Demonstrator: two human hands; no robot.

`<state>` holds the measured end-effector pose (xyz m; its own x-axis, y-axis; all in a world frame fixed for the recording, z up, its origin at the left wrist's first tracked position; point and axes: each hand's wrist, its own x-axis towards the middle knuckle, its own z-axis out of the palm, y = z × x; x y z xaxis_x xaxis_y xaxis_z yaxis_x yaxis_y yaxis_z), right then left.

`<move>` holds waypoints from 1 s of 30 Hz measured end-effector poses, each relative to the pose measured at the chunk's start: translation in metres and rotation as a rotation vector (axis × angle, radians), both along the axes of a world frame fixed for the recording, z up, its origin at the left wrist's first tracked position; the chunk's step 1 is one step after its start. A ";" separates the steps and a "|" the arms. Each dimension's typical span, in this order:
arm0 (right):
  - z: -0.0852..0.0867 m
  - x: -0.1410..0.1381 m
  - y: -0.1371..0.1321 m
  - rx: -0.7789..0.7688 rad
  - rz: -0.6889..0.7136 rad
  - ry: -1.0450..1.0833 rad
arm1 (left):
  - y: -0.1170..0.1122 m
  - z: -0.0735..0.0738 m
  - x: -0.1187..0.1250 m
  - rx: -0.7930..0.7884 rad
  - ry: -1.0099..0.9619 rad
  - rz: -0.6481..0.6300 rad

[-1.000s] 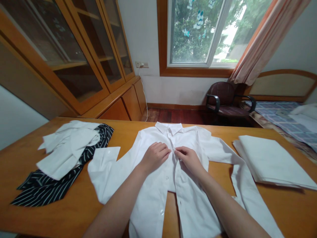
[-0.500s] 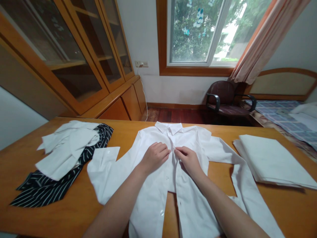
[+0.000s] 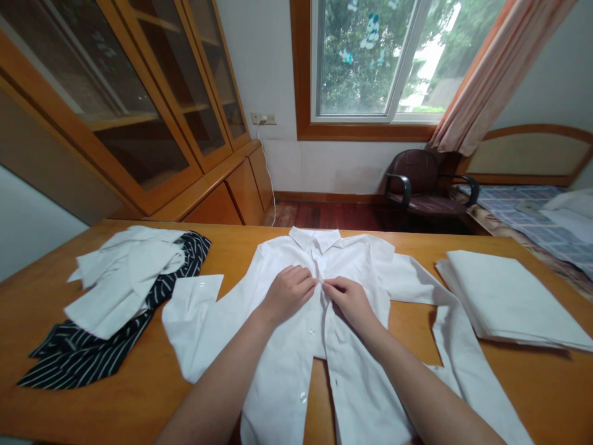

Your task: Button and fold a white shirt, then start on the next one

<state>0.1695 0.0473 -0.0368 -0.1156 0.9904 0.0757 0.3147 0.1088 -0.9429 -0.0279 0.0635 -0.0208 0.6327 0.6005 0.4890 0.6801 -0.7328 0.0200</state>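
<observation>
A white button-up shirt [image 3: 278,364] lies front side up on the wooden table, collar toward the far edge and sleeves spread to both sides. Its lower front hangs apart, with buttons showing along the left edge and buttonholes along the right. My left hand [image 3: 291,290] is closed, its fingertips pinching the left front edge below the collar. Just beside it, my right hand [image 3: 347,296] pinches the right front edge between thumb and forefinger. The fingertips of both hands nearly meet. Whatever button sits between them is too small to make out.
On the left of the table [image 3: 139,408] lies a crumpled white garment [image 3: 125,278] over a black-and-white striped cloth [image 3: 88,358]. A folded white cloth [image 3: 509,296] rests at the right. Beyond the table stand a glass-door cabinet [image 3: 194,167], an armchair [image 3: 417,179] and a bed [image 3: 514,210].
My right hand has shifted slightly left, bringing the shirt's right front edge closer to the left one. My left hand stays nearly in place.
</observation>
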 end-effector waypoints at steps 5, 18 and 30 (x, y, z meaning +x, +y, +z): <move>0.000 0.001 0.001 -0.063 -0.015 0.055 | 0.001 -0.001 0.000 0.003 0.009 -0.010; 0.002 0.001 -0.001 -0.122 -0.007 0.063 | 0.001 0.000 -0.002 -0.038 -0.067 -0.079; -0.001 0.001 -0.001 -0.121 -0.001 0.057 | 0.002 0.000 -0.002 -0.025 -0.091 -0.060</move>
<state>0.1701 0.0465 -0.0382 -0.1135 0.9928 -0.0378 0.2598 -0.0071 -0.9656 -0.0300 0.0660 -0.0209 0.6212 0.5759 0.5315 0.6297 -0.7705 0.0990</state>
